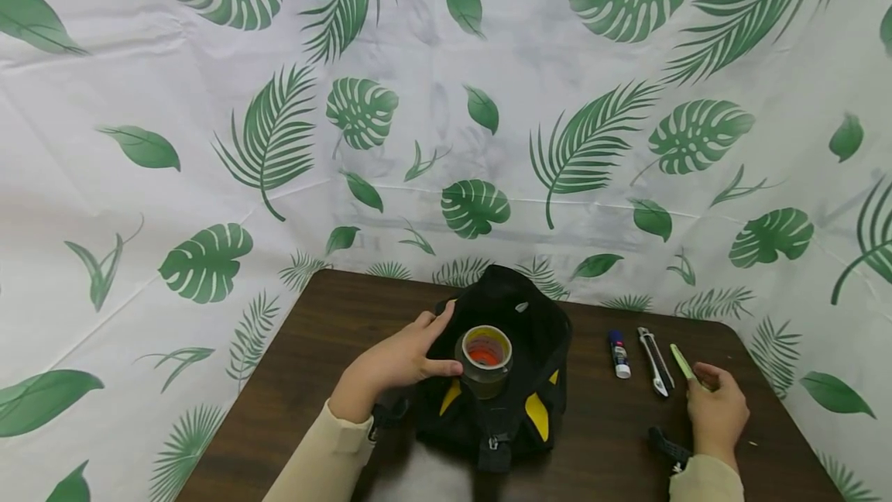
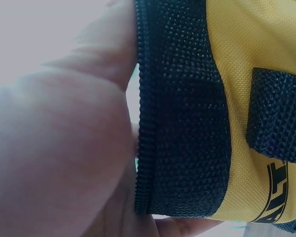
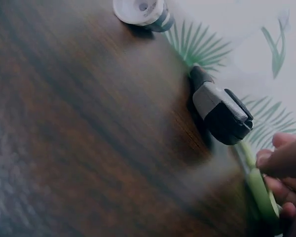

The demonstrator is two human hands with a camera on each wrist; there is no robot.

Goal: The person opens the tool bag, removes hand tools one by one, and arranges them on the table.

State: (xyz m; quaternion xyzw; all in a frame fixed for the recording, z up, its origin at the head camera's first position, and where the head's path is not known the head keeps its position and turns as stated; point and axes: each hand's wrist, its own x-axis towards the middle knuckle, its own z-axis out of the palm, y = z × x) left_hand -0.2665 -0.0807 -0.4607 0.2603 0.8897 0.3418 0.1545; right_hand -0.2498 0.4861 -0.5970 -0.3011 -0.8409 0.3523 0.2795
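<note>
A black and yellow tool bag (image 1: 498, 424) stands at the middle of the table with its mouth open. My left hand (image 1: 400, 359) grips the bag's left rim; its thumb reaches toward a roll of tape (image 1: 485, 370) in the mouth. In the left wrist view, the hand (image 2: 64, 143) lies against the zipper edge (image 2: 147, 108) of the bag. Over at the right, my right hand (image 1: 718, 409) pinches a slim light-green tool (image 1: 683, 362), partly hidden by the fingers. The right wrist view shows this green tool (image 3: 259, 190) low at the table, its exact kind unclear.
Between the bag and my right hand lie a glue stick (image 1: 619, 355) with a blue cap and a grey-black utility knife (image 1: 655, 362). A dark wooden table (image 1: 313, 339) carries everything. Behind it hangs a leaf-printed white cloth (image 1: 418, 138).
</note>
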